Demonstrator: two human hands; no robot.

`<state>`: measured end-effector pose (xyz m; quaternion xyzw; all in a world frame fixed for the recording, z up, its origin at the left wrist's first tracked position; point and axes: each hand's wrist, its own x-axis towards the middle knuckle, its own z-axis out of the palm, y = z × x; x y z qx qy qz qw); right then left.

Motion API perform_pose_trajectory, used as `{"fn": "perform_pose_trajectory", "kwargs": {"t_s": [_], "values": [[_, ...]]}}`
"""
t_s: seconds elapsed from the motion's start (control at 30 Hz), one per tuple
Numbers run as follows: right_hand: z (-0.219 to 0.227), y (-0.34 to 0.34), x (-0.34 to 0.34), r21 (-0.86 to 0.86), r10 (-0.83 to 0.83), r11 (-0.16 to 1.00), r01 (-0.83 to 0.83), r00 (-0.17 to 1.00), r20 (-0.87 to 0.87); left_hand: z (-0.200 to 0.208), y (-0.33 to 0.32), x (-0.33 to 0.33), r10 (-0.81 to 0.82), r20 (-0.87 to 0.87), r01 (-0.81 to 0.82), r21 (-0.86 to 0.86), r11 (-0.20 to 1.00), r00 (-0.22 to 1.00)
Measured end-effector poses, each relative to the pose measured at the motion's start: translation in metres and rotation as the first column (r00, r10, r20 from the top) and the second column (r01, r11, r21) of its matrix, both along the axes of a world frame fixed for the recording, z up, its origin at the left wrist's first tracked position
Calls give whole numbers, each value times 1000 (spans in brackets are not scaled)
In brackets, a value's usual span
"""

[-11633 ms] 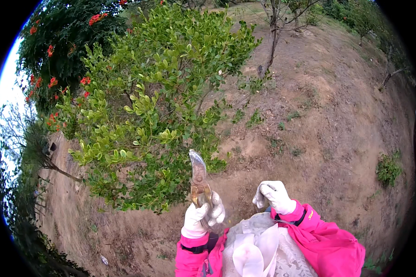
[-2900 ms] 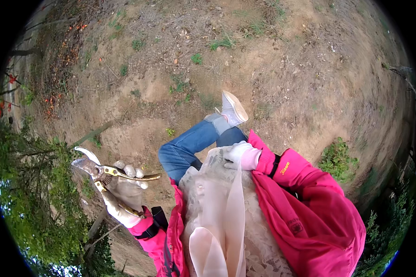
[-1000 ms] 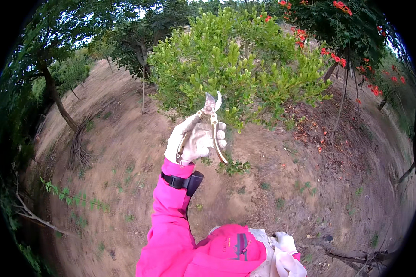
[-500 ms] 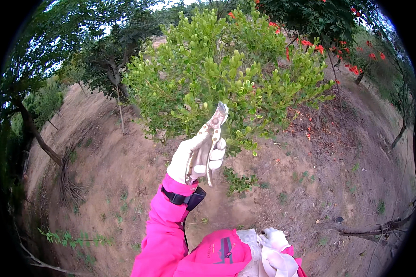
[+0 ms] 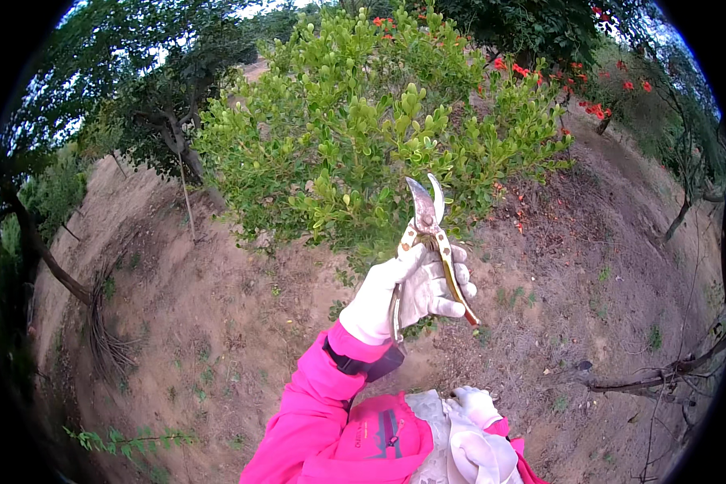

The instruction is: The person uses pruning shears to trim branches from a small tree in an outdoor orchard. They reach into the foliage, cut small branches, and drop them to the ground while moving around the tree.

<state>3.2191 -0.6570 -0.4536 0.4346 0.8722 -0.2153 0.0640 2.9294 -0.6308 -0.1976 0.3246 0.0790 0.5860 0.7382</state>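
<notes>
My left hand point(image 5: 427, 286), in a white glove, is closed around a pair of pruning shears point(image 5: 429, 222). The worn metal blades stand apart and point up, and the handles are spread, one of them with a reddish end. Just behind the blades is a leafy green shrub point(image 5: 355, 145); I see no twig between them. My right hand point(image 5: 477, 407), also white-gloved, rests low near my waist beside a bunched white cloth-like thing point(image 5: 472, 456). Its fingers are mostly hidden, so whether it holds anything does not show.
Bare brown soil slopes around the shrub. Dry branches point(image 5: 653, 377) lie at the right, and a leaning trunk point(image 5: 52, 250) with a bundle of twigs point(image 5: 105, 339) stands at the left. Red flowers point(image 5: 597, 110) hang at the back right. A thin pole point(image 5: 187, 202) stands left of the shrub.
The shears' blades have gone from closed to spread, and the handles have moved apart. My left hand has shifted right with them and turned. The view has shifted slightly; my right hand stays low.
</notes>
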Motion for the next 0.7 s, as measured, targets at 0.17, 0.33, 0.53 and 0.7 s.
{"fn": "perform_pose_trajectory", "kwargs": {"t_s": [0.17, 0.33, 0.53, 0.7], "values": [[3, 4, 17, -30, 4, 1000, -4, 1000, 12, -7, 24, -6, 124, 139, -124, -9, 992, 983], [6, 6, 34, 15, 32, 999, -32, 999, 22, 4, 36, -10, 122, 199, -127, 13, 992, 972], [10, 2, 44, -10, 33, 999, -33, 996, 81, 14, 54, -15, -187, 279, 176, 64, 982, 942], [3, -2, 49, -77, 31, 997, -22, 991, 127, 12, 71, -24, -117, 265, 112, 36, 993, 957]]}}
